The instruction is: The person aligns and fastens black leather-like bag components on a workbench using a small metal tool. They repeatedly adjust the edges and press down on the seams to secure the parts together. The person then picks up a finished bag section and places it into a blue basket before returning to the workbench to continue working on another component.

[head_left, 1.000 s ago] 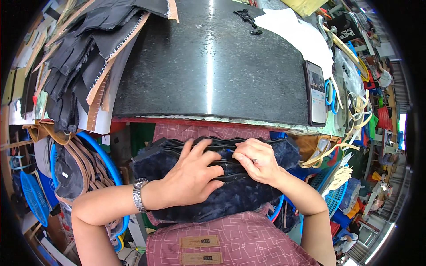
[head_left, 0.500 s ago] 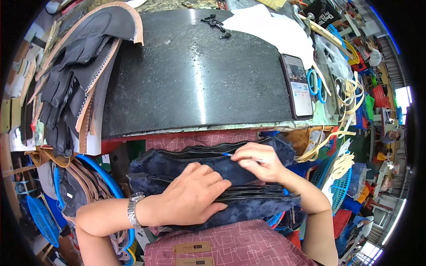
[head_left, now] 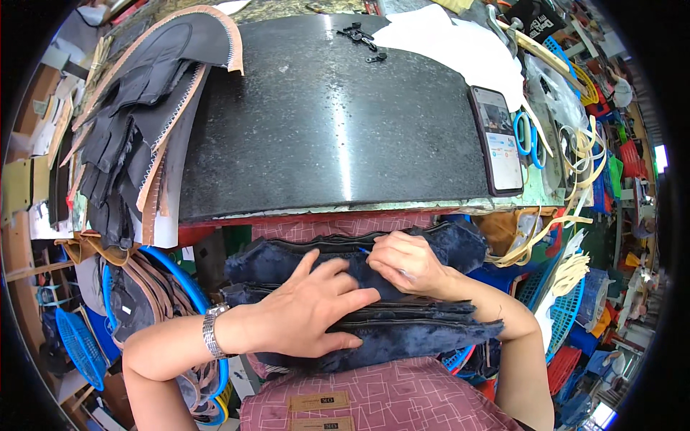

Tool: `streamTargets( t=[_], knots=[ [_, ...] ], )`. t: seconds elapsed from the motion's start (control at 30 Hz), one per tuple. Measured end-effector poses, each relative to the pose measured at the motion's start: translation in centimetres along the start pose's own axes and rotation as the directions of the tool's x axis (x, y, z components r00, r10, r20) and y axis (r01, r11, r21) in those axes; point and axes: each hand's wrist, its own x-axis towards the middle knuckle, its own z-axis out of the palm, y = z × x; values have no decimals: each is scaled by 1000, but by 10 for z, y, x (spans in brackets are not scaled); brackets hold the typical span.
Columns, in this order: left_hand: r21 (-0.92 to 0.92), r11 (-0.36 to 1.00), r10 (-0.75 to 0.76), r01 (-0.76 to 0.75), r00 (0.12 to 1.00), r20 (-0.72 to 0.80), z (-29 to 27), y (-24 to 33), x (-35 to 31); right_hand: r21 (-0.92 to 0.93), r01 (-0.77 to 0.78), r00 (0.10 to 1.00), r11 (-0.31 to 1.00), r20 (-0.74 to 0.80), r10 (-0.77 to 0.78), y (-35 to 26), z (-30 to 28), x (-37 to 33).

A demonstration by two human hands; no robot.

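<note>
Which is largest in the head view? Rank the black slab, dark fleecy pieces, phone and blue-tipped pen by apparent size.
1. Black slab
2. Dark fleecy pieces together, partly covered by the left hand
3. Phone
4. Blue-tipped pen, mostly covered by the right hand

Worktable point(head_left: 273, 144): dark top, 1 streak of reflected light point(head_left: 342, 144). Far right: ribbed grey panelling point(head_left: 644, 90), bright patch point(head_left: 660, 159) below.

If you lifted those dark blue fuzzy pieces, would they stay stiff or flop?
The dark blue fuzzy pieces would probably sag, since their edges look wavy. They seem unlikely to roll, being long and flattish. Their fuzzy surface suggests some grip under the left hand.
</note>
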Motion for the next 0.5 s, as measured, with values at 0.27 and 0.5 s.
streamTargets(
  t=[0.27,0.5],
  knots=[
    [102,989,-97,108,990,-105,6,-11,9,135,-121,970,983,-192,146,-2,-14,-14],
    [-51,960,268,-275,957,-110,-1,-11,26,466,-535,778,705,-52,626,2,-59,-43]
  ],
)
